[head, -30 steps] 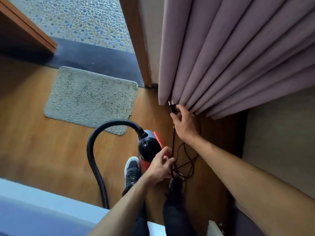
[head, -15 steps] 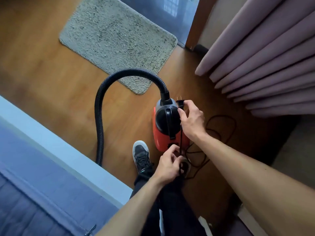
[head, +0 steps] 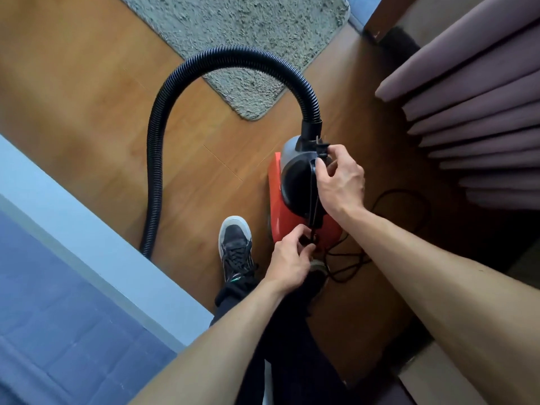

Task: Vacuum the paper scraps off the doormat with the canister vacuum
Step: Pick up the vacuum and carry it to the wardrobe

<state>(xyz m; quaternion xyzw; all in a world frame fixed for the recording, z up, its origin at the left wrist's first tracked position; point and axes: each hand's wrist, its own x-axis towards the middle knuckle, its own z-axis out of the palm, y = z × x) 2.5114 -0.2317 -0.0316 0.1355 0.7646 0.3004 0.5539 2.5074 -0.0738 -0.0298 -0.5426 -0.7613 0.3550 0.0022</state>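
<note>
The canister vacuum (head: 295, 185) sits on the floor (head: 87, 97), near and right of the doormat (head: 248, 30). It looks rigid and probably light (lift it by the top handle (head: 315, 197)), and its cord (head: 403, 190) is limp. The right hand (head: 340, 182) pinches the plug (head: 321, 148), and the left hand (head: 289, 264) pinches the cord lower down. A second ago the plug was by the curtain (head: 467, 83); now it is over the vacuum.
</note>
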